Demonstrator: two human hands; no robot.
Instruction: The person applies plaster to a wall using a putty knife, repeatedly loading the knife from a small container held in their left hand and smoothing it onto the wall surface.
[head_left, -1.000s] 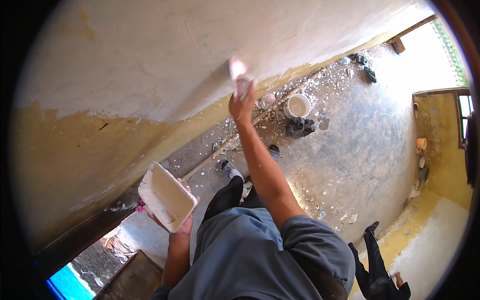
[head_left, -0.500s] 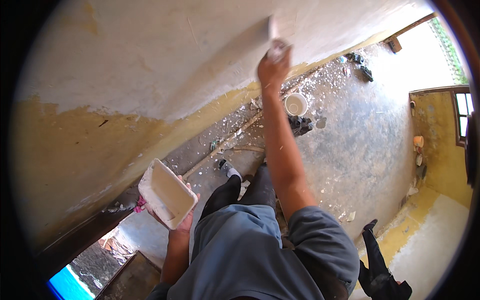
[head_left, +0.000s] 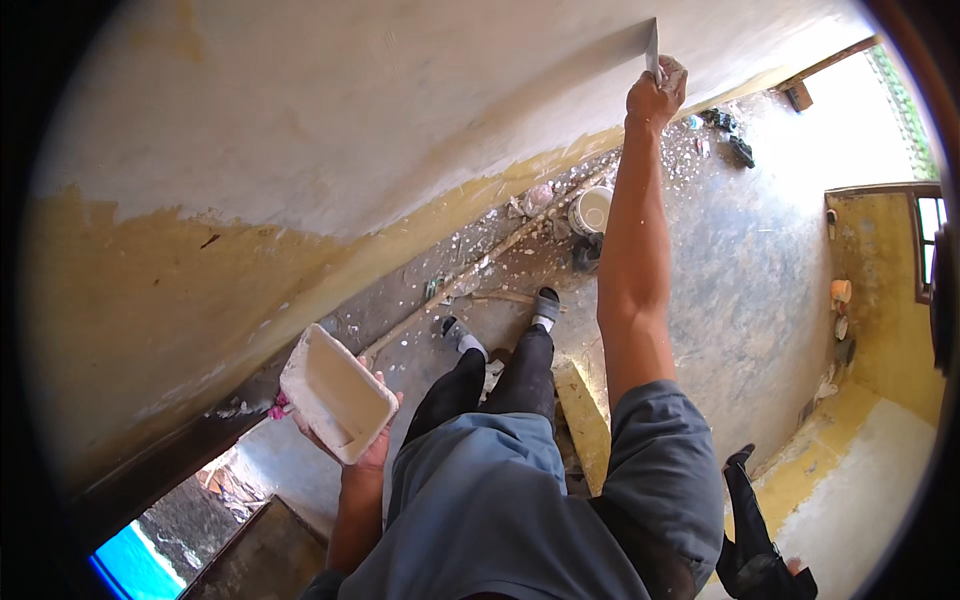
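My right hand [head_left: 657,92], arm stretched far forward, grips a putty knife [head_left: 652,48] whose thin flat blade stands against the wall [head_left: 400,120]. White plaster covers the upper part of that wall, while old yellow paint shows along its lower part. Smears of plaster whiten my right fingers. Down at the left, my left hand [head_left: 372,450] supports an off-white rectangular plastic tub [head_left: 345,395] from beneath and along its side. The tub is tilted, with whitish paste coating its rim and inside.
A white bucket [head_left: 592,208] stands on the floor by the wall, near a long wooden pole [head_left: 480,265]. White flakes litter the ground. A yellow-topped plank [head_left: 583,420] lies beside my legs. Another person's dark-clothed leg [head_left: 748,510] shows at lower right.
My right hand has swept the putty knife to the right along the wall, the arm straightening. My left hand and the tub have barely shifted. The plank and my other foot have come into sight.
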